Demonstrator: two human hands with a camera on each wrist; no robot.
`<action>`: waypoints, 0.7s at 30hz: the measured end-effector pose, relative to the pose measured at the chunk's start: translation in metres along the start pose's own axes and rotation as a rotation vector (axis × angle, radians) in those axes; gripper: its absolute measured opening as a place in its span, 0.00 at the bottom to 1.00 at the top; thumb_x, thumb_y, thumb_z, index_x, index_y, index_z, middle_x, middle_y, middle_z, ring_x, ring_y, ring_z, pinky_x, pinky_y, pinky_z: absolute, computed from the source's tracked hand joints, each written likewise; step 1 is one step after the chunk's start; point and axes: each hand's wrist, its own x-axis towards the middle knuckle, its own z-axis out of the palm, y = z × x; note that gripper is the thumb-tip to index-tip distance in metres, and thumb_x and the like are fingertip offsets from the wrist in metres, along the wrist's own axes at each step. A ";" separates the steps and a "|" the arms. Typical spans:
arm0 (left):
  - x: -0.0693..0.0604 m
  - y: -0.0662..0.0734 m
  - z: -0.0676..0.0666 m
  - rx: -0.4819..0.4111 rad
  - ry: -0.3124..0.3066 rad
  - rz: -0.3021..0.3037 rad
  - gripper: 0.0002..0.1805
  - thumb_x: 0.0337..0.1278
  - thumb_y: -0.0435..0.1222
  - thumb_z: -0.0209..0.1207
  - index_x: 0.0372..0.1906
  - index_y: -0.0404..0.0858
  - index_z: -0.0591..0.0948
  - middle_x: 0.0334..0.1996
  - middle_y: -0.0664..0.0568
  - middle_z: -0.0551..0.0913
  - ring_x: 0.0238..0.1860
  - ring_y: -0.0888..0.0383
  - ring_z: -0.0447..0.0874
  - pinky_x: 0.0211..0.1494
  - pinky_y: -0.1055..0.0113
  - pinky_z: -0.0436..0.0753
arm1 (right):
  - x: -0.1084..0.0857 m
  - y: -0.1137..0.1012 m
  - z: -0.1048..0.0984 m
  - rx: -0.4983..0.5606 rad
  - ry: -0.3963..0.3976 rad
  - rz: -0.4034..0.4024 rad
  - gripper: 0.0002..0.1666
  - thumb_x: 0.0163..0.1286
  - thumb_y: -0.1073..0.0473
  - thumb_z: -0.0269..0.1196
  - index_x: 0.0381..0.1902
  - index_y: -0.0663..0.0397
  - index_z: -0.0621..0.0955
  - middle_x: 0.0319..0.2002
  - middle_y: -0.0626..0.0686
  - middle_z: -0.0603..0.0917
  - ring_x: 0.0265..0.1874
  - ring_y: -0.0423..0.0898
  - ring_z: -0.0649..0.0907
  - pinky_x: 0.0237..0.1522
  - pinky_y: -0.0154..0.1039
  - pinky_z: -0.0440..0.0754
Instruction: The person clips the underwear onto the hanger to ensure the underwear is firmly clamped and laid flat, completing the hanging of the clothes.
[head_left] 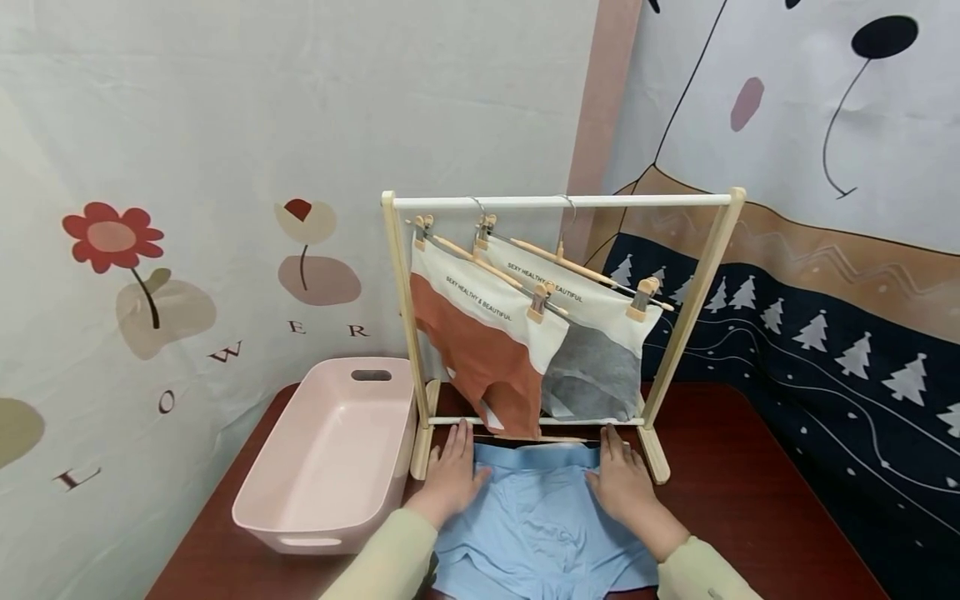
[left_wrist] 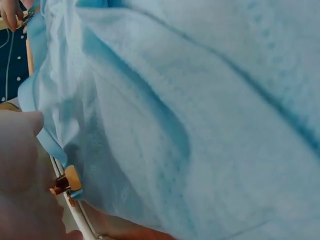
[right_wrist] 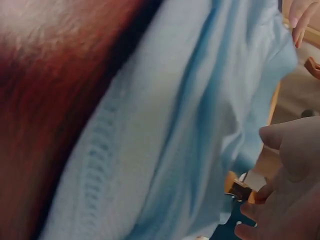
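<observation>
Light blue boxer briefs lie spread on the table, waistband toward the rack. My left hand rests at the waistband's left corner, fingers straight and thumb apart over the cloth. In the left wrist view a wooden clip sits on that corner beside the hand, whose fingertips are partly hidden. At the right corner my right hand lies with fingers stretched forward. The right wrist view shows its fingers touching another clip. A thin wooden hanger bar runs along the waistband.
A wooden rack stands just behind the briefs. Hanging from it by clip hangers are an orange-and-white pair of underpants and a grey-and-white pair. Left of the rack is a pink basin on the dark red table.
</observation>
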 end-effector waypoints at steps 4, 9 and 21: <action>0.003 -0.001 0.002 0.026 -0.049 -0.034 0.44 0.64 0.58 0.47 0.72 0.30 0.53 0.75 0.42 0.46 0.75 0.45 0.45 0.70 0.43 0.53 | 0.006 0.003 0.007 0.058 -0.061 0.021 0.46 0.71 0.47 0.54 0.72 0.69 0.48 0.74 0.65 0.43 0.67 0.69 0.59 0.67 0.61 0.54; 0.006 0.002 0.003 0.036 -0.095 -0.080 0.47 0.62 0.60 0.48 0.72 0.30 0.52 0.75 0.41 0.45 0.75 0.46 0.45 0.71 0.43 0.52 | 0.014 0.010 0.016 0.085 -0.105 -0.006 0.44 0.73 0.44 0.50 0.72 0.70 0.49 0.74 0.65 0.43 0.68 0.69 0.57 0.69 0.60 0.51; 0.008 0.003 0.002 -0.001 -0.117 -0.113 0.49 0.60 0.61 0.49 0.72 0.29 0.53 0.75 0.40 0.45 0.74 0.44 0.46 0.70 0.42 0.52 | 0.019 0.019 0.012 0.077 -0.074 -0.091 0.43 0.71 0.45 0.54 0.69 0.73 0.57 0.73 0.67 0.48 0.67 0.66 0.62 0.66 0.63 0.54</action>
